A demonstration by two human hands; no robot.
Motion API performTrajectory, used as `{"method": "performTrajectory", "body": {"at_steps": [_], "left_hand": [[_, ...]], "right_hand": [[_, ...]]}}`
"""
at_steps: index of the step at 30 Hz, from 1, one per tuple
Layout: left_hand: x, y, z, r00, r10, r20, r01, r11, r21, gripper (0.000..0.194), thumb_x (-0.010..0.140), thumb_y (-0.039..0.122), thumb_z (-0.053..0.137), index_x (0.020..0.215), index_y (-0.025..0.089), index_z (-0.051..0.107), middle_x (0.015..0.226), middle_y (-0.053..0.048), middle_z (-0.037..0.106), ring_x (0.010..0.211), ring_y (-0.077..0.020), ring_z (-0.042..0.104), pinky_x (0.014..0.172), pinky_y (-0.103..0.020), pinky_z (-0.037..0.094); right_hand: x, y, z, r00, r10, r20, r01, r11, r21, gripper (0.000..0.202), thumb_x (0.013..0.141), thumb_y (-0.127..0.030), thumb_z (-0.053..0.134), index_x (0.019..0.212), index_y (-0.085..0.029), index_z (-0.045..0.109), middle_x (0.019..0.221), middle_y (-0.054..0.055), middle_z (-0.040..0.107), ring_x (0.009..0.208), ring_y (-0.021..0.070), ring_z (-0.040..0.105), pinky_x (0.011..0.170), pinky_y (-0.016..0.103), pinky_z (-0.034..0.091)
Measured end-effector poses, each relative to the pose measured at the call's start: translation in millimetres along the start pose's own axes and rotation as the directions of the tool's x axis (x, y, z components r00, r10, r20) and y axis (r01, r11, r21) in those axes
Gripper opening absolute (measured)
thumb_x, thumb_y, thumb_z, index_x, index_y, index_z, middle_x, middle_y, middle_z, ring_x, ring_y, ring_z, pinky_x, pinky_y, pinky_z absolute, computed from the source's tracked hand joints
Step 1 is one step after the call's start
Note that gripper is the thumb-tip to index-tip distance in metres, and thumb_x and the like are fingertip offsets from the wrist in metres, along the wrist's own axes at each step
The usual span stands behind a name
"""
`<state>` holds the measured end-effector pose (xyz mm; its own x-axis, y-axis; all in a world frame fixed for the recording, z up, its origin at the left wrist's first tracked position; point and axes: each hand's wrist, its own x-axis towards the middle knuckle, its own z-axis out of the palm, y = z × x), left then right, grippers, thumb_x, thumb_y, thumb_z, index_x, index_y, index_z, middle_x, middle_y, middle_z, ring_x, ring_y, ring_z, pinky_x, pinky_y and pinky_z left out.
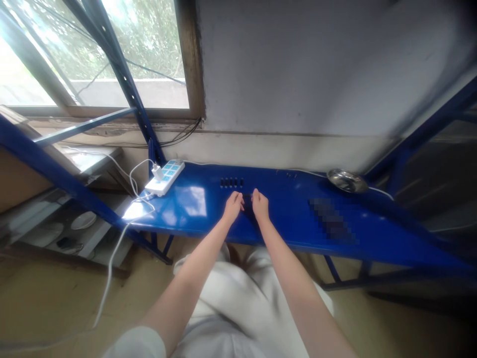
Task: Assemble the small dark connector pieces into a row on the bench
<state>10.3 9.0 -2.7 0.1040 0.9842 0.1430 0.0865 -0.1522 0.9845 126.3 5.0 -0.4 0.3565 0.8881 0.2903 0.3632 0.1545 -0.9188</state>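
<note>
L hand [233, 206] & R hand [261, 205] pinch a small dark item [248, 197] b/w them, prob. for steadiness, w/ dark pcs [231, 182] rowed farther off, likely for easy reach.

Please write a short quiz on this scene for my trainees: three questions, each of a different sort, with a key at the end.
1. How many small dark pieces form the row just beyond the left hand and right hand on the blue table?
2. True or false: the shiny metal dish sits left of the power strip.
3. Where is the white plug? a) in the dish; b) in the power strip; c) in the right hand

Key: 1. five; 2. false; 3. b
</note>
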Motion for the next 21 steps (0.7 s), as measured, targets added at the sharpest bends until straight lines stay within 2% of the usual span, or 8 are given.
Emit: {"method": "performTrajectory", "body": {"at_steps": [6,11,15,18,21], "left_hand": [[0.6,-1.8,-0.5,0.999,-0.036,-0.029,0.034,0.998,-0.055,0.032,0.085,0.042,0.038,0.068,0.017,0.046,0.060,0.002,0.053,0.045,-0.0064,0.049,0.052,-0.021,0.039],[-0.5,-0.3,-2.5,0.993,-0.058,-0.106,0.046,0.992,-0.115,0.039,0.084,0.049,0.037,0.066,0.016,0.046,0.059,0.002,0.051,0.045,-0.0066,0.048,0.050,-0.021,0.040],[0.7,0.2,-1.9,0.986,-0.050,-0.161,0.023,0.986,-0.168,0.036,0.083,0.048,0.040,0.069,0.016,0.046,0.059,0.003,0.050,0.043,-0.0057,0.048,0.048,-0.020,0.039],[0.7,0.4,-2.0,0.992,-0.032,-0.125,0.016,0.991,-0.129,0.032,0.080,0.046,0.047,0.069,0.016,0.048,0.060,0.003,0.052,0.044,-0.0055,0.048,0.048,-0.019,0.039],[-0.2,0.2,-2.7,0.998,-0.013,-0.054,0.010,0.999,-0.053,0.030,0.078,0.044,0.052,0.070,0.015,0.053,0.061,0.002,0.054,0.045,-0.0058,0.049,0.050,-0.020,0.040]], "right_hand": [[-1.5,-4.3,-1.3,1.000,0.003,0.002,-0.003,1.000,0.016,0.052,0.080,-0.064,0.031,0.053,-0.020,0.040,0.052,-0.001,0.043,0.052,0.0122,0.039,0.054,0.025,0.031],[-3.5,-7.9,-3.8,0.998,0.029,-0.056,-0.026,0.998,0.059,0.051,0.082,-0.061,0.031,0.053,-0.020,0.039,0.051,-0.002,0.042,0.052,0.0118,0.039,0.054,0.025,0.032],[-3.3,-6.5,-4.9,0.993,0.025,-0.118,-0.018,0.998,0.065,0.049,0.084,-0.059,0.030,0.056,-0.020,0.040,0.053,-0.002,0.043,0.054,0.0122,0.041,0.055,0.025,0.034],[-1.5,-4.8,-4.7,0.995,-0.013,-0.101,0.020,0.998,0.064,0.046,0.084,-0.056,0.032,0.062,-0.019,0.047,0.060,0.001,0.050,0.060,0.0138,0.047,0.060,0.026,0.038],[1.1,-2.0,-2.8,0.993,-0.118,-0.019,0.119,0.991,0.056,0.036,0.083,-0.050,0.039,0.077,-0.018,0.055,0.076,0.005,0.059,0.071,0.0162,0.053,0.068,0.028,0.042]]}}
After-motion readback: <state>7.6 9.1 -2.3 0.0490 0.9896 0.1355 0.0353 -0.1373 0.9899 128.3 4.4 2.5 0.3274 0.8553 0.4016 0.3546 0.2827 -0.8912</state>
